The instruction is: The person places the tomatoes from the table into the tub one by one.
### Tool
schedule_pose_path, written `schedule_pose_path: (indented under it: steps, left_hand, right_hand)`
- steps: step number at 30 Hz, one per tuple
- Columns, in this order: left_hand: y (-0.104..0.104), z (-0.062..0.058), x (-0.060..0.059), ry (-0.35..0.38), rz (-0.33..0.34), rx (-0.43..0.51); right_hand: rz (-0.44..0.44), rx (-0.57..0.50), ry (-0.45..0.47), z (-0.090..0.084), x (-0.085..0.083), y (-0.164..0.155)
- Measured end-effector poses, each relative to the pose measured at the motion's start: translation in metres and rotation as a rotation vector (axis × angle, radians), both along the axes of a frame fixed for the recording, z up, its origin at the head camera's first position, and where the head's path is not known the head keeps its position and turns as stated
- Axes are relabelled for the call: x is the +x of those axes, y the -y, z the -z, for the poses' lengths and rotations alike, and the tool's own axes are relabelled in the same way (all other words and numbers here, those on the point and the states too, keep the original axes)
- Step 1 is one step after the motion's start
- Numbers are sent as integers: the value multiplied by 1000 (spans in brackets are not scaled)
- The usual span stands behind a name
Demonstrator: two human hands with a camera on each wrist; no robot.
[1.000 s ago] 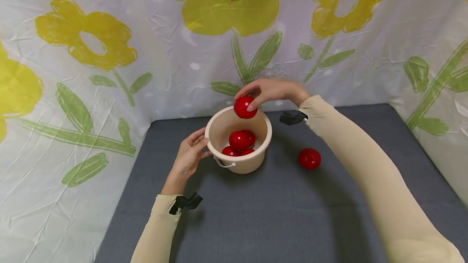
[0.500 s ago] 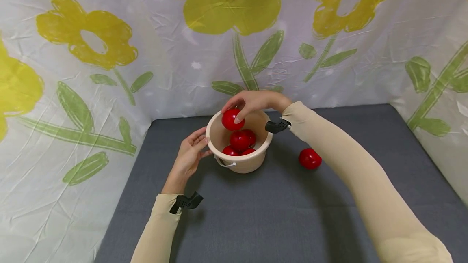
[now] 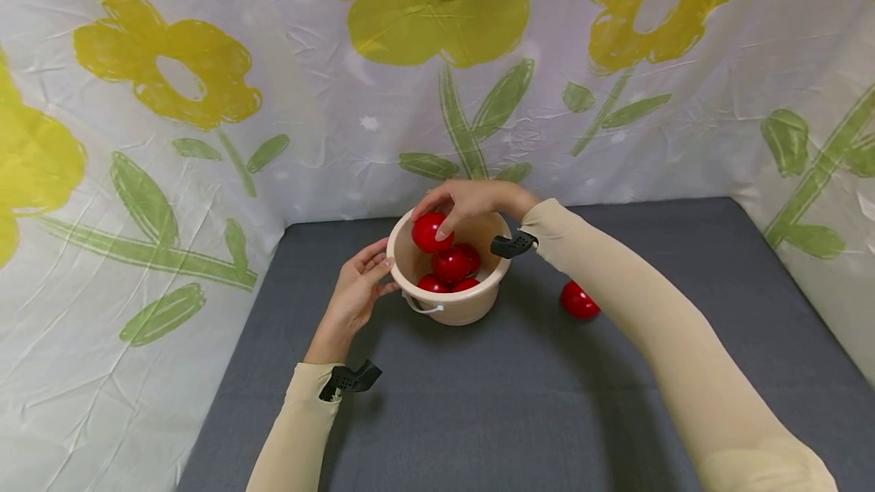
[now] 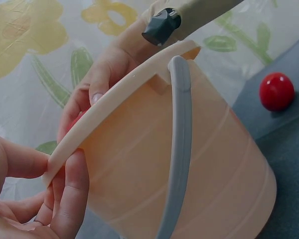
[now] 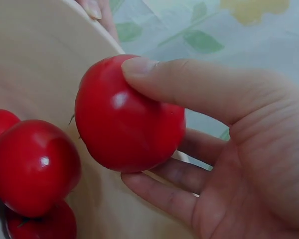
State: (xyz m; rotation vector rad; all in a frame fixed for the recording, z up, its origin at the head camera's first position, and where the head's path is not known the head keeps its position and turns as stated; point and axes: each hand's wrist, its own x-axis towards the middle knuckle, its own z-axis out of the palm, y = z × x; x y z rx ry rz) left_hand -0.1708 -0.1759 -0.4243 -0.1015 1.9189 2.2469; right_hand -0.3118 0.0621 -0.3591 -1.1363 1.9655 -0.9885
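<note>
Right hand (image 3: 475, 203) pinching tomato (image 3: 429, 232) over bucket (image 3: 456, 308) rim at 11 o'clock | left hand (image 3: 355, 296) gripping rim at 9 | loose tomato (image 3: 578, 301) at 3, open mat (image 3: 519, 401) around

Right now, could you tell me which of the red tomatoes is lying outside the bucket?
The lone tomato on the grey mat, right of the bucket. The others are inside, one gripped by the right hand.
</note>
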Motion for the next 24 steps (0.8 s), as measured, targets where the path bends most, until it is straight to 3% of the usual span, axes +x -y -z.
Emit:
schedule_pose_path:
  steps: [11,24]
  left_hand:
    - [0,0,0,-7,3,-4]
    - [-1,0,1,-1,-3,-2]
  right_hand:
    - [-10,-65,37,-2,-2,-3]
    - [-20,-59,25,1,5,-8]
